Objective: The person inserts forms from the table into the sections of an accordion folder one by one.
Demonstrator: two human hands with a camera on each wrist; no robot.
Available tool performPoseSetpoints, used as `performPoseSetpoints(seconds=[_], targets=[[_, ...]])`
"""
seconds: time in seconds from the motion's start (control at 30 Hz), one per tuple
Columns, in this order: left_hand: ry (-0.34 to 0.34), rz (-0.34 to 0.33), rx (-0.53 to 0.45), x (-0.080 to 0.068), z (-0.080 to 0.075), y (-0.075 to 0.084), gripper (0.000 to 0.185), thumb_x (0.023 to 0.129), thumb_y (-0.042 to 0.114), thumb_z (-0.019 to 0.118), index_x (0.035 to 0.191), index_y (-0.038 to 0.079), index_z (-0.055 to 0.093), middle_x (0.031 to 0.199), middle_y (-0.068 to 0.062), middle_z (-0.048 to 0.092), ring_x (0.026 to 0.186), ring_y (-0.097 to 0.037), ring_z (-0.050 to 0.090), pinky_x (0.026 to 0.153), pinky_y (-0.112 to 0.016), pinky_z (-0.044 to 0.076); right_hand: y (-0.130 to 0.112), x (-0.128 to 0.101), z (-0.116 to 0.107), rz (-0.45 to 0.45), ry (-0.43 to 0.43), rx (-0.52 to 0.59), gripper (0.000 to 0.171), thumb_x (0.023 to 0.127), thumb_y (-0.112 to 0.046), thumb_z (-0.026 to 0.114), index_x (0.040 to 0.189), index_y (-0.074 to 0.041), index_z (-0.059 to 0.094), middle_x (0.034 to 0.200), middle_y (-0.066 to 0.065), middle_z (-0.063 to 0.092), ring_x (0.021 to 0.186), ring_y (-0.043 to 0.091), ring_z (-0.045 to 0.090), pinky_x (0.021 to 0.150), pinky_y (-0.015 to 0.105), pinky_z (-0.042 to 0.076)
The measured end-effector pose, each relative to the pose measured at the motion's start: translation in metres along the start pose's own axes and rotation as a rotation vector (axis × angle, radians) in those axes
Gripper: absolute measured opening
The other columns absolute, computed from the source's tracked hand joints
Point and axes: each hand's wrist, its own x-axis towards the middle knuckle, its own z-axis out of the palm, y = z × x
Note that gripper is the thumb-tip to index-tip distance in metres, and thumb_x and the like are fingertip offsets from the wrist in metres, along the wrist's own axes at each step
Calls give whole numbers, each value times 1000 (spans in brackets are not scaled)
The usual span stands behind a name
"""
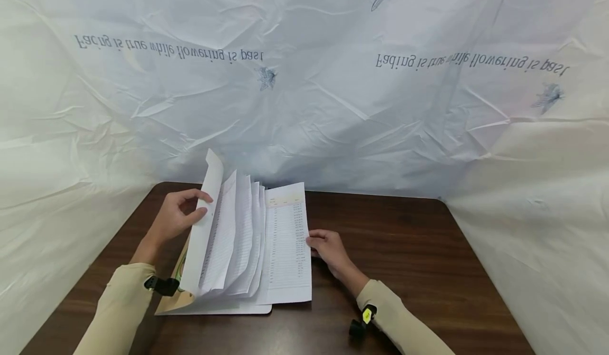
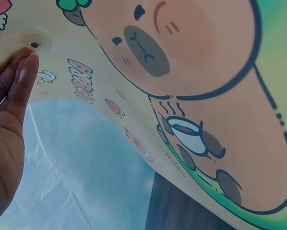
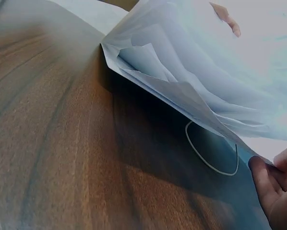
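A folder (image 1: 214,306) with a cartoon-bear cover (image 2: 182,72) lies opened on the dark wooden table (image 1: 404,249). Several white sheets (image 1: 238,239) fan upward from it. My left hand (image 1: 183,215) holds the raised cover flap (image 1: 202,239) near its top, thumb in front and fingers behind. In the left wrist view a fingertip (image 2: 30,60) lies beside the flap's snap button (image 2: 35,44). My right hand (image 1: 328,249) pinches the right edge of the flat printed sheet (image 1: 287,244). The right wrist view shows its fingers (image 3: 270,189) at the paper stack (image 3: 191,72), near a thin white elastic loop (image 3: 213,153).
Crinkled white plastic sheeting (image 1: 333,91) with printed text walls in the table at the back and both sides. Bare table lies to the right of the folder and in front of it. A small black wrist camera (image 1: 359,323) sits on each sleeve.
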Motion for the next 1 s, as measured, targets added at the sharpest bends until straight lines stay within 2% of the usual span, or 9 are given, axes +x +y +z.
performPoseSetpoints(seconds=[0.3,0.47,0.73,1.0], targets=[[2,3,7,-2,0,0,24,82,-11,69,103,-2,72,98,-20,70,66,-6,59,60,-18,49,0,3,10,-14,-46,45,29,96,-9,70,119,8,69,107,18,74,88,14,71,76,33,59],[-4,-10,0,-2,0,2,24,83,-10,70,103,2,73,97,-17,71,65,-8,58,59,-19,49,-2,6,16,-11,-51,74,30,96,-9,71,119,9,68,106,16,74,88,13,71,75,30,59],[5,-24,8,-2,1,2,24,82,-8,70,102,4,73,97,-14,71,63,-9,57,58,-19,48,-6,10,27,-9,-65,81,28,95,-7,70,118,8,69,106,16,74,90,15,71,80,35,59],[31,-28,9,-1,4,6,21,79,-13,68,99,-5,71,92,-20,69,59,-8,54,55,-19,46,-6,14,38,-14,-81,77,25,96,-5,69,118,7,70,105,17,74,89,16,71,77,32,59]])
